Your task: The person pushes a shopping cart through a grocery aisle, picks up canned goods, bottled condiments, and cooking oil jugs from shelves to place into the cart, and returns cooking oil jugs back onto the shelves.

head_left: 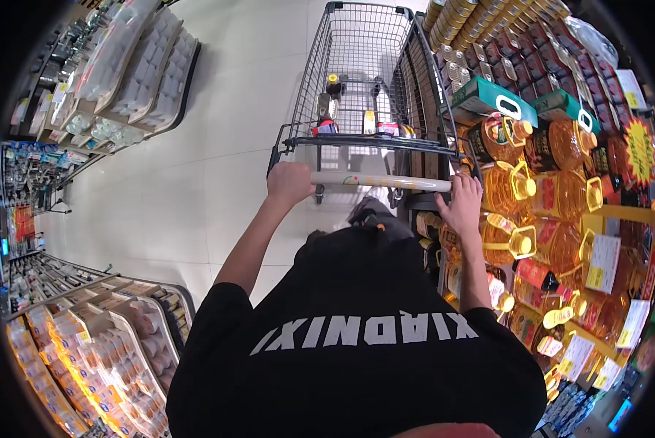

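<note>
In front of me stands a wire shopping cart [364,87] with a pale handlebar [386,181]. My left hand [290,182] is wrapped round the bar's left end. At the right end, my right hand [462,203] rests with its fingers curled over the bar. Inside the basket lie a few goods: a dark bottle with a yellow cap [333,79], a greyish pack [327,108] and some small red and white packages [388,128], partly hidden by the cart's rear rail.
Close along the right are large jugs of golden cooking oil [506,186], green cartons [495,101] and price cards [603,263]. Shelves of packaged goods [148,69] stand at the upper left, with another shelf [101,350] at lower left. Pale tiled floor [170,208] runs between.
</note>
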`<control>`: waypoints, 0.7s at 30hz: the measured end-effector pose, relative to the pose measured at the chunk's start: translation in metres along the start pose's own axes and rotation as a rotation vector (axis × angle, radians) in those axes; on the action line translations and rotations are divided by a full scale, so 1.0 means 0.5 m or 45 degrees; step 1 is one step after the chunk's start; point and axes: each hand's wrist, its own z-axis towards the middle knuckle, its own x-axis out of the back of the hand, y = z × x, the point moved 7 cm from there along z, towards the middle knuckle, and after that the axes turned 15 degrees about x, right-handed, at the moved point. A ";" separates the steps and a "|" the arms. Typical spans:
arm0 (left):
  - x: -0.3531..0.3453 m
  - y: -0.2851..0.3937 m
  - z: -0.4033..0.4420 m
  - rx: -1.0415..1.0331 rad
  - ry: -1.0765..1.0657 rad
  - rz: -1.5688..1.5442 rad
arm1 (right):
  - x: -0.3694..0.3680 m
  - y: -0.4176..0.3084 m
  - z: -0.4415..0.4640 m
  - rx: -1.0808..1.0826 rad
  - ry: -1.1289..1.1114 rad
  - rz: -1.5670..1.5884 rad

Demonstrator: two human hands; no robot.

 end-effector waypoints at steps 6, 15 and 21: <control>0.071 0.031 0.100 -0.013 -0.162 -0.165 | -0.001 0.088 0.121 -0.015 -0.207 0.167; 0.083 -0.031 0.414 0.270 -0.232 -1.243 | -0.069 0.189 0.486 -0.262 -0.242 0.928; -0.239 0.030 0.755 0.367 -0.615 -0.741 | -0.487 0.240 0.711 -0.349 -0.628 1.119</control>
